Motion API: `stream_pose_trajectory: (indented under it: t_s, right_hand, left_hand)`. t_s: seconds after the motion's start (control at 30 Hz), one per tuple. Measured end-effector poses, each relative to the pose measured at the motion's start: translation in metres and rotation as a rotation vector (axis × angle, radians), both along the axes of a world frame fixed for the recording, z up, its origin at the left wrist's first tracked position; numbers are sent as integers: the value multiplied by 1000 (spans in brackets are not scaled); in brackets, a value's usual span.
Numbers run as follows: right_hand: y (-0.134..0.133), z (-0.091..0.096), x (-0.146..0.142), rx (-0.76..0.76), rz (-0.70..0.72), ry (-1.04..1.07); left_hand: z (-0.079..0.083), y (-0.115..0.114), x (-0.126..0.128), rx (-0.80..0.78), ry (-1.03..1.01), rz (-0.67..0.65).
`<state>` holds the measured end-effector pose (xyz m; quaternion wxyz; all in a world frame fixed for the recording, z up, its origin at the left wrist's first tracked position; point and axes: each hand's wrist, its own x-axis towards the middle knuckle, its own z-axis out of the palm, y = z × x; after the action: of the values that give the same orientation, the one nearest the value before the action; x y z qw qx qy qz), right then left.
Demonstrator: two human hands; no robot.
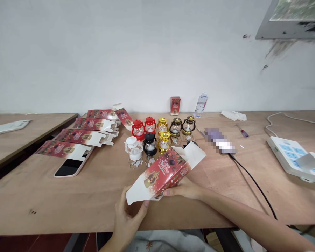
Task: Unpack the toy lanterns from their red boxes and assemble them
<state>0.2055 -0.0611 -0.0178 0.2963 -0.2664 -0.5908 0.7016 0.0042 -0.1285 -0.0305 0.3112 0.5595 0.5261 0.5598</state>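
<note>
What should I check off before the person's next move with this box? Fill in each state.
1. Right hand supporting the box: ok, thumb against its side.
2. Left hand gripping firmly: cannot tell; it is at the white end flap.
3. Box closed: not ok, flaps stick out at both ends.
4. Box interior empty: cannot tell, hidden from view.
5. Lanterns standing upright: ok.
6. Phone uncovered: not ok, a flat carton overlaps part of it.

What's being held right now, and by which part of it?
Red carton, by its side in the right grip. The left grip is at its near white flap; whether it pinches is unclear.
</note>
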Motion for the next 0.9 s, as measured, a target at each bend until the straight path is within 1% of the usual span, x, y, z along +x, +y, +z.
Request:
stream_pose_trajectory:
  t_s: [0.13, 0.3, 0.47, 0.67, 0.9]
  right_hand:
    - [1, -1, 0, 4, -2, 7]
    - [0, 0, 1, 10, -9, -8]
    - [2, -2, 1, 25, -3, 2]
    - [3, -2, 2, 22, -1, -16]
    - [3, -2, 1, 7, -6, -12]
  left_hand:
    - [-2, -1, -1, -30, 1, 16]
    - [2, -1, 2, -48, -14, 25]
    - [5, 1, 3, -28, 3, 34]
    - [5, 2, 4, -80, -35, 25]
    - [6, 2, 4, -29, 35, 28]
